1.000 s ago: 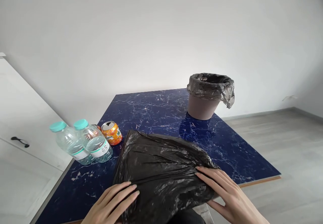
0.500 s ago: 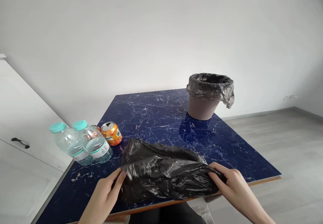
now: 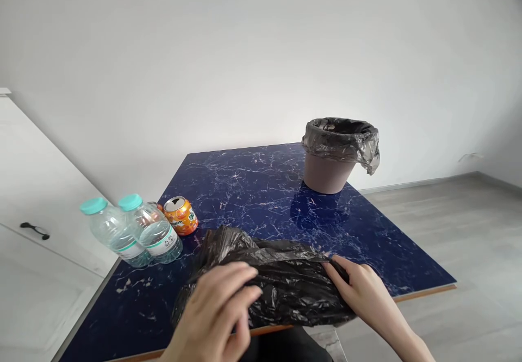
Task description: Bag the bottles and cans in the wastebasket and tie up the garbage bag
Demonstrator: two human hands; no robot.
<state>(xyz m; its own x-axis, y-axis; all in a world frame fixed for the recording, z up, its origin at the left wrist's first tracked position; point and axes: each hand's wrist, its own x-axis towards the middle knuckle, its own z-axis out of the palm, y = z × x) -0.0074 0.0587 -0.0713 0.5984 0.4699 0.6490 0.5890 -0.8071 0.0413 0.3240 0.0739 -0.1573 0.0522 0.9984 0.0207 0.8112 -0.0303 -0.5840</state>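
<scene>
A crumpled black plastic bag [image 3: 285,283] lies on the near edge of the blue marble table [image 3: 253,188]. My left hand [image 3: 218,310] is over the bag's left part, fingers curled and pinching the plastic. At the bag's right end my right hand [image 3: 362,291] grips the plastic with closed fingers. The bag is bunched into a low folded strip between the two hands.
Two clear water bottles with teal caps [image 3: 134,231] lie at the table's left edge beside an orange drink can [image 3: 180,215]. A grey bin lined with a black bag [image 3: 336,155] stands at the far right of the table. A white cabinet [image 3: 32,210] is on the left.
The bag went from spread flat to folded and bunched toward the near edge. My left hand rose over the bag and closed on it; my right hand keeps its grip at the right end.
</scene>
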